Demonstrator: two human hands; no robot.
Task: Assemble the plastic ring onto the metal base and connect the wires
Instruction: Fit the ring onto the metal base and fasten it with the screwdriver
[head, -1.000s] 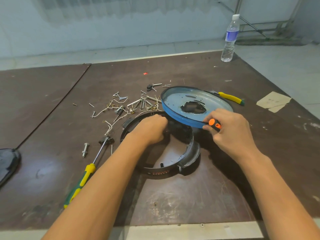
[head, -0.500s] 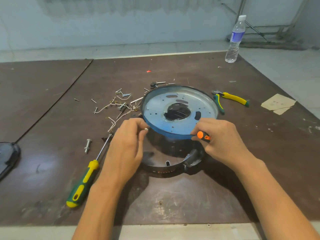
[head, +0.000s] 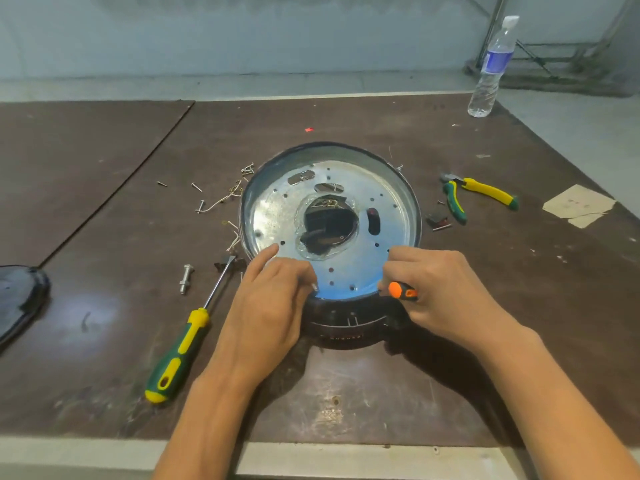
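Observation:
The round metal base (head: 384, 188), a shallow pan with a blue sheen and a central hole, lies on top of the black plastic ring (head: 346, 336); only the ring's near arc shows below it. Thin wires (head: 327, 202) and dark parts show through the hole. My left hand (head: 266, 306) is at the base's near-left rim, index finger stretched onto the plate and the other fingers curled over the edge. My right hand (head: 446, 289) is at the near-right rim and grips a small orange-handled screwdriver (head: 401, 291).
A green-yellow screwdriver (head: 180, 351) and a bolt (head: 186, 278) lie to the left. Loose screws and wire clips (head: 225, 195) are scattered at the back left. Yellow-green pliers (head: 485, 192), paper scraps (head: 578, 206) and a water bottle (head: 491, 67) are on the right. A black object (head: 17, 299) sits at the left edge.
The metal base has moved left and come down from a tilt to lie flat over the black ring. Both hands have followed it to its near rim.

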